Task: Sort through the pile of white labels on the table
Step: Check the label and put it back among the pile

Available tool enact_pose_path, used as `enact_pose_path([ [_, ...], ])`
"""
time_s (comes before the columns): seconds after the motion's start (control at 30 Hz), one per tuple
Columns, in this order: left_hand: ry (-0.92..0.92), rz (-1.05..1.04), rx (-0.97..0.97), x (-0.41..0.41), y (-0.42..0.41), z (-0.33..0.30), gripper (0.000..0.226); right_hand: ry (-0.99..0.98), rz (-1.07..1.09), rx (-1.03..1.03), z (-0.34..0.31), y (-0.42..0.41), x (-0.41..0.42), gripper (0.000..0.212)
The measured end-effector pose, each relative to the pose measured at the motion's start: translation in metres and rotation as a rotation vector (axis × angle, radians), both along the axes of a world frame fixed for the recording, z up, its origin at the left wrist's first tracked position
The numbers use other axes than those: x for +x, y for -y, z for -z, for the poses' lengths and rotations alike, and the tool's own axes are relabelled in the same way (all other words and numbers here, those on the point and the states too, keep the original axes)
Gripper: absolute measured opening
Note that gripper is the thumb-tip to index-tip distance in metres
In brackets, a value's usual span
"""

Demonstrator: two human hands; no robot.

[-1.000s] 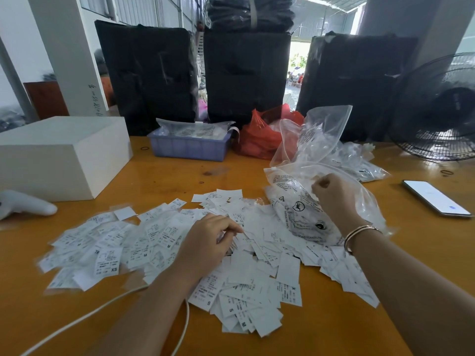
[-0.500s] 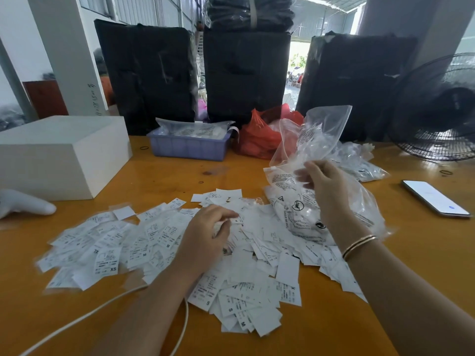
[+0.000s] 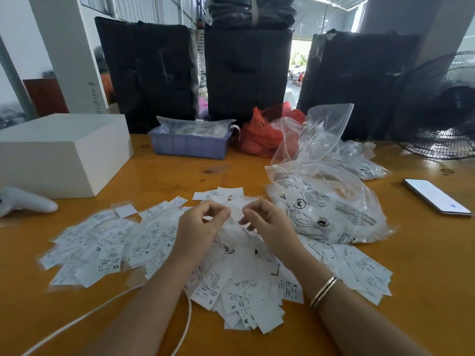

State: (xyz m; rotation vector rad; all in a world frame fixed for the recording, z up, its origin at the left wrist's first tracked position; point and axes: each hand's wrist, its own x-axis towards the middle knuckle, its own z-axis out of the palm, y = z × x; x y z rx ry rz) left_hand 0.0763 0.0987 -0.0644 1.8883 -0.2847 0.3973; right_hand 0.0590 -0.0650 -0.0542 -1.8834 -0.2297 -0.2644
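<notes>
At the centre of the frame, both hands meet above the labels (image 3: 164, 242), a wide white pile spread across the lower middle of the orange desk (image 3: 180, 173). The left hand (image 3: 199, 226) has thumb and forefinger curled into a pinch at the edge of a blurred white bundle (image 3: 236, 222), and the right hand (image 3: 267, 222) pinches the same bundle from the other side; whether it is film or labels cannot be told. A bangle (image 3: 323, 291) circles the right wrist. Printed sizes such as XS, M, S and L show on some labels. Right of the hands, a clear printed bag (image 3: 331, 209) lies touching the pile, with more clear bags behind it. A phone (image 3: 437, 196) lies at the right edge, screen lit. At the upper left stands a white box (image 3: 59, 152), with a white handle-like object (image 3: 25, 201) just below it. A blue tray (image 3: 190, 145) and a red bag (image 3: 262, 134) sit at the desk's far side, before black bundles (image 3: 244, 73). A fan (image 3: 442, 111) stands at the far right. A white cable (image 3: 187, 314) curves across the lower left.
</notes>
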Motion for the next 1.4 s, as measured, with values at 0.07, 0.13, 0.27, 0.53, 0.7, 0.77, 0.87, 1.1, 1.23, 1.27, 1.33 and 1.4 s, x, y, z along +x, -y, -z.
enact_pose_path([
  [0.07,0.030,-0.040,-0.024,0.000,0.000,-0.001,0.006,0.122,0.079,-0.389,0.005,0.003,0.000,0.011],
  [0.13,0.045,-0.068,-0.059,-0.001,0.000,0.000,0.008,0.159,0.077,-0.716,0.009,0.002,0.000,0.023],
  [0.27,0.055,-0.096,-0.069,-0.001,0.001,0.001,0.009,0.156,0.109,-1.026,0.012,-0.007,-0.001,0.036],
  [0.53,0.082,-0.118,-0.067,-0.002,0.001,0.000,0.006,0.276,0.190,-1.040,0.006,-0.009,-0.005,0.033],
  [0.7,0.072,-0.110,-0.075,-0.004,0.003,-0.003,0.003,0.287,0.298,-0.589,0.005,-0.003,-0.006,0.024],
  [0.77,0.070,-0.106,-0.071,-0.005,0.003,-0.003,0.003,0.212,0.193,-0.714,0.005,0.000,-0.005,0.027],
  [0.87,0.067,-0.106,-0.060,-0.006,0.004,-0.003,0.004,0.158,0.082,-1.063,0.010,0.000,-0.004,0.038],
  [1.1,0.031,-0.112,-0.048,-0.007,0.003,-0.003,0.007,0.272,0.218,-0.795,0.010,-0.001,-0.004,0.029],
  [1.23,0.026,-0.084,-0.046,-0.008,0.005,-0.005,0.008,0.111,0.304,-0.303,0.007,0.003,-0.005,0.022],
  [1.27,0.027,-0.076,-0.043,-0.008,0.006,-0.005,0.008,0.063,0.327,-0.153,0.007,0.004,-0.005,0.023],
  [1.33,0.032,-0.056,-0.045,-0.009,0.006,-0.005,0.010,-0.030,0.356,0.132,0.007,0.008,-0.005,0.023],
  [1.4,0.035,-0.029,-0.055,-0.011,0.006,-0.006,0.010,-0.102,0.334,0.364,0.007,0.013,-0.005,0.023],
])
